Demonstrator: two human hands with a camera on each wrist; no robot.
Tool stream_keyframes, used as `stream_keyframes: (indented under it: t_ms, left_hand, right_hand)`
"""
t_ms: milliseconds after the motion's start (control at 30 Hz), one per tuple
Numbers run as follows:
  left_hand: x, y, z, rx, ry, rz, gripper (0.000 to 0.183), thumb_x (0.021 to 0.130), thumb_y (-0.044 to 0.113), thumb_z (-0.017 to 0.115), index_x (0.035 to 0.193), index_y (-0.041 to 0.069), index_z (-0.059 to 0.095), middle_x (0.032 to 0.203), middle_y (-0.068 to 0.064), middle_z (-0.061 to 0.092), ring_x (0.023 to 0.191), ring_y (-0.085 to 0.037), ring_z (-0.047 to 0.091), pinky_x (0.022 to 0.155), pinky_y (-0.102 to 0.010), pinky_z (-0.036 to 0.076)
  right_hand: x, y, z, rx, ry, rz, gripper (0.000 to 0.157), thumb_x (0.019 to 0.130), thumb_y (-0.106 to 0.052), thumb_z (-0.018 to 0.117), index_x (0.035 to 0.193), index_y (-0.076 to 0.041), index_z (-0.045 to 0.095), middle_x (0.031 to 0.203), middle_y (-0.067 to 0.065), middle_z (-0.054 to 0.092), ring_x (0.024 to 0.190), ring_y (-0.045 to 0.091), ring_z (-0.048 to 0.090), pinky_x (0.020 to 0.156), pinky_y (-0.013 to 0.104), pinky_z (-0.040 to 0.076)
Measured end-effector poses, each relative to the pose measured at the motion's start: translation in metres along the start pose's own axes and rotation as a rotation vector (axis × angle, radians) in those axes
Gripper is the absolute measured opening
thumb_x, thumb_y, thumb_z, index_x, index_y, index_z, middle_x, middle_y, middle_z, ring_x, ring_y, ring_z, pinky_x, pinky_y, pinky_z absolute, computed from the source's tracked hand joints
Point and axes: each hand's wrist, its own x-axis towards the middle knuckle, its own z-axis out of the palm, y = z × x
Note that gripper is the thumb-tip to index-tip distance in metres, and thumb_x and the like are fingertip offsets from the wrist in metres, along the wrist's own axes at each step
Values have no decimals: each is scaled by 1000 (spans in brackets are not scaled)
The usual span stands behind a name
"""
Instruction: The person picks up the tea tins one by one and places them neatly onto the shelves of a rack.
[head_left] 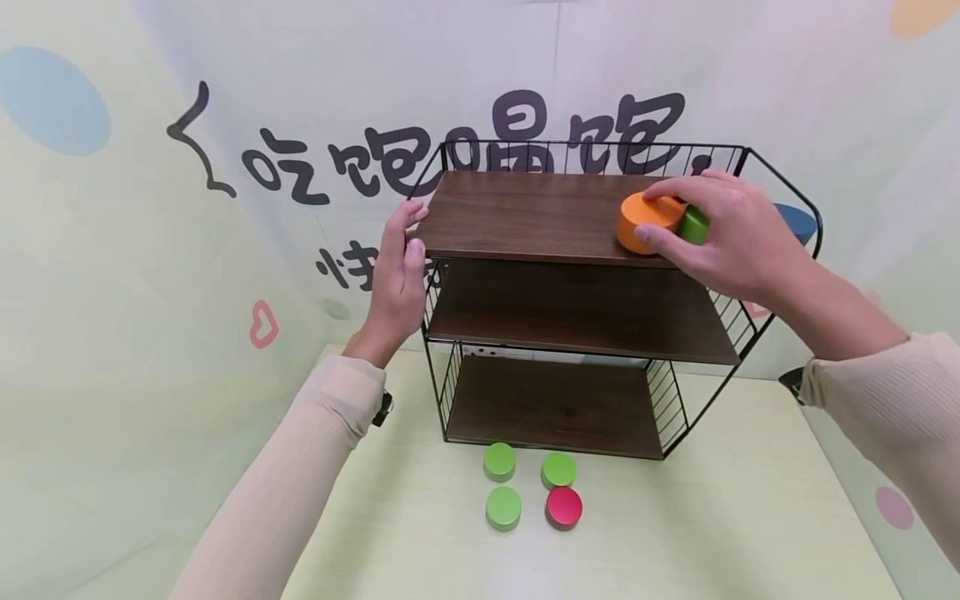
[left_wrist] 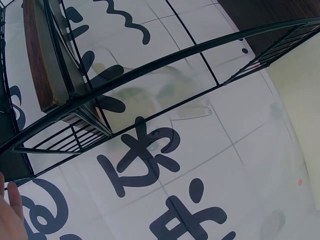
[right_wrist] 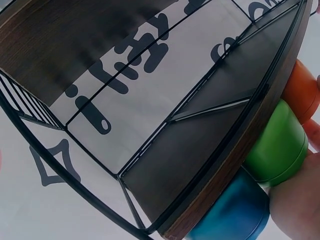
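Note:
A three-tier rack with dark wood boards (head_left: 525, 208) and a black wire frame stands in the middle of the head view. On its top board, near the front right, is an orange round tin (head_left: 633, 229). My right hand (head_left: 738, 233) pinches it between thumb and fingers. A green round tin (head_left: 695, 223) sits under that hand, partly hidden, and a blue one (head_left: 797, 222) shows to its right. The right wrist view has the green tin (right_wrist: 280, 145) between orange and blue along the board edge. My left hand (head_left: 397, 271) touches the rack's upper left side with fairly straight fingers.
On the pale table (head_left: 630, 533) before the rack sit several small round tins: green ones (head_left: 503, 507) and a red one (head_left: 564, 507). A printed cloth backdrop (head_left: 112, 292) hangs behind and beside the rack. The black frame bars (left_wrist: 165, 57) curve at the sides.

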Motion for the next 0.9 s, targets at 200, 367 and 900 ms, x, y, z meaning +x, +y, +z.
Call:
stream_keyframes:
  t_ms: [200, 367, 900]
  left_hand:
    - [0, 0, 0, -6, -2, -2, 43, 102, 12, 33, 143, 1, 39, 140, -21, 50, 134, -22, 44, 108, -39, 35]
    - [0, 0, 0, -8, -5, -2, 43, 103, 12, 32, 143, 0, 38, 140, -21, 49, 135, -22, 43, 108, -39, 35]
    - [0, 2, 1, 8, -1, -6, 43, 102, 12, 32, 143, 2, 38, 141, -19, 50, 135, -22, 43, 111, -39, 33]
  right_hand:
    - [0, 0, 1, -9, -19, 23, 40, 94, -29, 66, 126, -6, 65, 110, 16, 63, 100, 33, 52, 77, 49, 40]
    - [1, 0, 1, -7, -10, -4, 35, 94, -27, 65, 122, -6, 66, 114, 15, 64, 104, 32, 53, 83, 52, 42]
    - [-11, -20, -3, 88, 245, -235, 41, 83, -16, 75, 121, -3, 68, 121, 14, 67, 116, 30, 58, 95, 31, 43]
